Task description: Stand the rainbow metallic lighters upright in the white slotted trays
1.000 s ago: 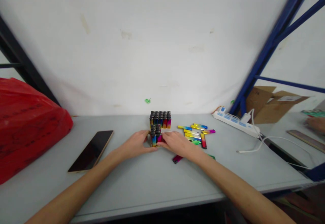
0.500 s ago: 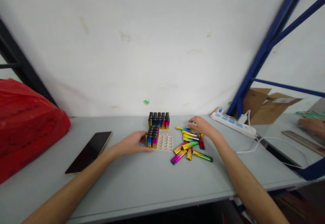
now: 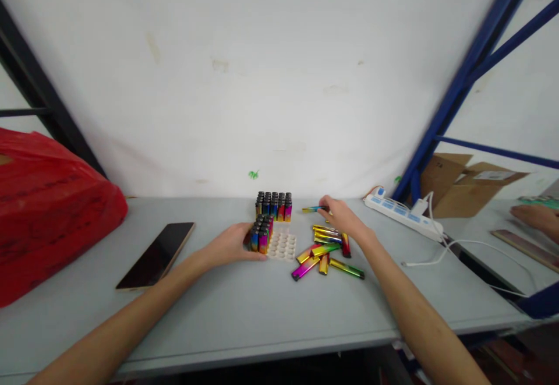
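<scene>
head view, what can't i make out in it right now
Head view, red plastic bag: most contents hidden by its plastic.
Head view, brown cardboard box: print on its white paper label too small.
Head view, co-worker's hand: rest of the person cut off by right edge.
Head view, left hand: some fingertips hidden behind shiny multicoloured black-topped lighters.

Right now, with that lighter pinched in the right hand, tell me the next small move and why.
Probably bring the right hand and its lighter over to the white tray, then stand the lighter in a bare hole beside the upright lighters. The tray's right part shows unfilled holes, and the left hand curls around the filled side.
</scene>
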A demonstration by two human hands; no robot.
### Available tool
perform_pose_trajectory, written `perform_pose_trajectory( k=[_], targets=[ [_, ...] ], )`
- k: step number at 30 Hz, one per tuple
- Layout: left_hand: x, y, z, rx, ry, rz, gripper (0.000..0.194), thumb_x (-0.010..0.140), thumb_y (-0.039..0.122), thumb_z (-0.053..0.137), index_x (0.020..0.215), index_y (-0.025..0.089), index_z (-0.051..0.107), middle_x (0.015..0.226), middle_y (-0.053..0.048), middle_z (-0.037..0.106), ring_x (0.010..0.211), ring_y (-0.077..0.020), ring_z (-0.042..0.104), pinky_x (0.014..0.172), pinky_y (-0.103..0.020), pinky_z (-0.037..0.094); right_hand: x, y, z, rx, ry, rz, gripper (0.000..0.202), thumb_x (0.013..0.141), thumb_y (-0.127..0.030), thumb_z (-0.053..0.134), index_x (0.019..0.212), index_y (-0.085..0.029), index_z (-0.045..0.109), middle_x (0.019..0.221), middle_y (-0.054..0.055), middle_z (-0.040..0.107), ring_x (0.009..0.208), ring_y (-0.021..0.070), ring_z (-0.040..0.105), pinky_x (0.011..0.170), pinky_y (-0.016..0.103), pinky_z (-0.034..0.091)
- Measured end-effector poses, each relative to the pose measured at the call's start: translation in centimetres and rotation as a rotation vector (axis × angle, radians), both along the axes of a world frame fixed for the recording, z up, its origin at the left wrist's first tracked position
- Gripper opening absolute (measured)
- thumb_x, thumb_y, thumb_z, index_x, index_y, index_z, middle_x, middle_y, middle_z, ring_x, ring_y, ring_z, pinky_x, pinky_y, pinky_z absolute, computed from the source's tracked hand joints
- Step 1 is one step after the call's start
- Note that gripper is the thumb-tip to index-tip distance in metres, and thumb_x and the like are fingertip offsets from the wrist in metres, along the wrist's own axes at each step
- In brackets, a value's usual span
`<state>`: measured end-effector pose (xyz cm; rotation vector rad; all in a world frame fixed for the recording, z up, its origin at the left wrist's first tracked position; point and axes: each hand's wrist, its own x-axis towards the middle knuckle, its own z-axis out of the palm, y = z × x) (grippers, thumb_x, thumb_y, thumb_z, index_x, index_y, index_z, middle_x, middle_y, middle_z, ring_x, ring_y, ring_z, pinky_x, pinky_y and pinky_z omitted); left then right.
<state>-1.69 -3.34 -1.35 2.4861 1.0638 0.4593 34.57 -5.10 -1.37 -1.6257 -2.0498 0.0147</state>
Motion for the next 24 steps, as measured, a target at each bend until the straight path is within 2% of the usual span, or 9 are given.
perform_pose_trajectory(
  k=[3, 7, 11, 13, 15, 17, 19, 21, 24],
  targets=[
    [0.0, 0.2, -0.1, -0.03, -0.01, -0.008, 0.075, 0.061, 0.068, 0.081, 0.117, 0.02, 0.069, 0.113, -0.008, 0.075, 0.099, -0.0315, 0.069, 0.085, -0.035, 0.052, -0.1, 0.6, -0.3, 0.078, 0.305, 0.03, 0.027, 0.092, -0.041, 0.062, 0.104, -0.017, 0.064, 0.079, 0.003, 0.068, 0.072, 0.0176, 0.06, 0.07, 0.029, 0.045],
    [0.0, 0.0, 0.4, -0.043, 0.011, -0.003, 0.075, 0.062, 0.068, 0.081, 0.116, 0.017, 0.069, 0.113, -0.009, 0.075, 0.098, -0.0317, 0.068, 0.084, -0.036, 0.052, -1.4, 1.0, -0.5, 0.005, 0.783, 0.059, 0.05, 0.079, -0.064, 0.069, 0.093, -0.017, 0.067, 0.07, 0.0, 0.061, 0.061, 0.0141, 0.052, 0.059, 0.027, 0.043],
    [0.0, -0.2, 0.7, -0.051, 0.021, -0.006, 0.073, 0.063, 0.066, 0.082, 0.116, 0.017, 0.068, 0.112, -0.008, 0.075, 0.096, -0.0307, 0.068, 0.082, -0.035, 0.052, -3.9, 0.0, 0.3, -0.131, 1.126, 0.195, 0.05, 0.075, -0.066, 0.073, 0.094, -0.022, 0.061, 0.089, 0.002, 0.066, 0.075, 0.0149, 0.059, 0.065, 0.026, 0.05],
    [0.0, -0.2, 0.6, -0.047, 0.024, -0.012, 0.073, 0.064, 0.067, 0.081, 0.115, 0.017, 0.068, 0.112, -0.008, 0.075, 0.096, -0.0307, 0.068, 0.081, -0.035, 0.052, -5.3, -0.9, 0.9, -0.243, 1.231, 0.299, 0.048, 0.078, -0.066, 0.072, 0.096, -0.025, 0.053, 0.087, 0.001, 0.066, 0.073, 0.0151, 0.061, 0.065, 0.027, 0.052],
    [-0.1, -0.2, 0.6, -0.04, 0.034, -0.014, 0.073, 0.064, 0.068, 0.081, 0.115, 0.017, 0.068, 0.112, -0.009, 0.074, 0.096, -0.0313, 0.068, 0.081, -0.036, 0.052, -6.6, -1.7, 1.3, -0.335, 1.232, 0.362, 0.046, 0.084, -0.067, 0.065, 0.098, -0.027, 0.046, 0.074, -0.004, 0.061, 0.06, 0.0132, 0.056, 0.06, 0.027, 0.05],
    [0.0, -0.2, 0.6, -0.04, 0.029, -0.022, 0.072, 0.065, 0.067, 0.081, 0.116, 0.017, 0.067, 0.114, -0.009, 0.074, 0.098, -0.0316, 0.068, 0.083, -0.036, 0.051, -7.7, -2.3, 1.4, -0.355, 1.109, 0.341, 0.043, 0.089, -0.068, 0.056, 0.1, -0.028, 0.045, 0.064, -0.009, 0.05, 0.05, 0.0112, 0.044, 0.054, 0.024, 0.044],
    [0.0, -0.3, 0.6, -0.053, 0.005, -0.04, 0.071, 0.066, 0.064, 0.082, 0.118, 0.018, 0.067, 0.118, -0.009, 0.074, 0.101, -0.0315, 0.068, 0.088, -0.036, 0.051, -8.6, -2.5, 1.2, -0.238, 0.899, 0.262, 0.041, 0.093, -0.066, 0.052, 0.098, -0.026, 0.049, 0.062, -0.008, 0.045, 0.051, 0.0113, 0.039, 0.052, 0.023, 0.037],
    [0.0, -0.3, 0.7, -0.067, -0.01, -0.048, 0.071, 0.067, 0.062, 0.083, 0.121, 0.018, 0.066, 0.121, -0.009, 0.073, 0.104, -0.0317, 0.068, 0.09, -0.036, 0.051, -9.4, -2.6, 0.8, -0.049, 0.689, 0.173, 0.042, 0.095, -0.063, 0.05, 0.085, -0.022, 0.053, 0.064, -0.005, 0.046, 0.059, 0.0127, 0.042, 0.056, 0.024, 0.034],
    [0.0, -0.4, 0.7, -0.078, -0.011, -0.051, 0.072, 0.067, 0.061, 0.082, 0.122, 0.017, 0.065, 0.121, -0.009, 0.073, 0.105, -0.0321, 0.068, 0.09, -0.036, 0.051, -10.3, -2.5, 0.2, 0.098, 0.534, 0.083, 0.051, 0.096, -0.059, 0.046, 0.063, -0.02, 0.044, 0.06, -0.003, 0.041, 0.062, 0.0128, 0.04, 0.058, 0.026, 0.028]
  ],
)
